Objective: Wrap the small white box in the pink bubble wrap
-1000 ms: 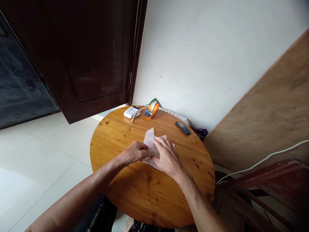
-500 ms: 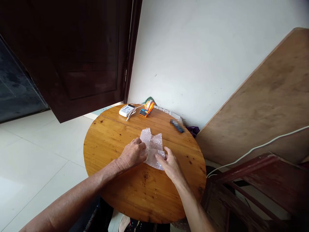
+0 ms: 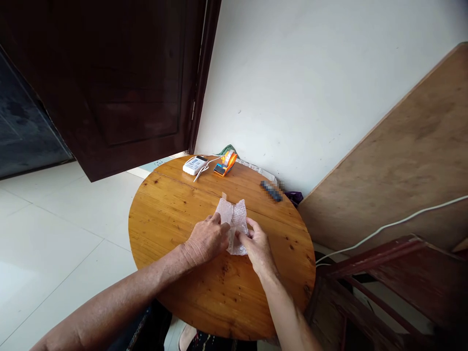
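A piece of clear bubble wrap [image 3: 239, 213] is folded over on the round wooden table, in front of me. My left hand [image 3: 209, 237] is closed on its left side, knuckles up, with the fingertips partly hidden. My right hand [image 3: 260, 247] grips the right edge, thumb on top and fingers around the side. At the far end of the wrap a small pale tab [image 3: 224, 195] sticks up. Whether anything lies inside the folds, I cannot tell.
Toward the back of the table [image 3: 161, 224] are a white box with a cord [image 3: 194, 166] and an orange tape dispenser [image 3: 227, 163]. A dark blurred object [image 3: 271, 190] lies at the back right. A red wooden chair [image 3: 395, 258] stands at the right.
The left part of the bubble wrap has been folded inward, so the piece looks narrower. My left hand has moved slightly right, and my right hand has closed on the edge.
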Demonstrator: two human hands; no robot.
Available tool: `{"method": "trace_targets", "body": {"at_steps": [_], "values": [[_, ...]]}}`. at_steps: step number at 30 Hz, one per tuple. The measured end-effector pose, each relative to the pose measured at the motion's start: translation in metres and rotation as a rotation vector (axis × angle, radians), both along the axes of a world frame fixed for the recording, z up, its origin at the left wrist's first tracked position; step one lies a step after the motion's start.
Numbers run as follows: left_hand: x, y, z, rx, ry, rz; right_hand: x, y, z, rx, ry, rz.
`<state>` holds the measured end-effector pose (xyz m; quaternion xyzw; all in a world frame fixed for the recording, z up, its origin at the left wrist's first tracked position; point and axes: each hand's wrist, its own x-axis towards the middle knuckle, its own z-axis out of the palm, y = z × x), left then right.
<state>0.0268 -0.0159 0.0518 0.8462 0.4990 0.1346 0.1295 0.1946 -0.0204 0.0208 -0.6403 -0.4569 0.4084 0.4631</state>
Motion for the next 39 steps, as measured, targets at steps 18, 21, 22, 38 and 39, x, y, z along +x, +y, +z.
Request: {"method": "trace_targets", "body": {"at_steps": [18,21,22,38,39], "values": [[-0.006,0.006,-0.006,-0.217,-0.301,0.029,-0.014,-0.008,0.043,-0.132,0.188,0.182],[-0.012,0.004,-0.012,-0.271,-0.521,0.043,-0.012,-0.013,0.047,-0.120,0.093,0.269],[-0.014,0.004,-0.013,-0.303,-0.575,0.057,-0.012,-0.014,0.048,-0.111,0.036,0.290],[-0.002,0.014,-0.028,-0.271,-0.513,0.133,0.006,-0.005,0.041,0.114,-0.268,0.391],[-0.002,0.014,-0.028,-0.272,-0.529,0.128,0.005,-0.008,0.037,0.144,-0.292,0.385]]}}
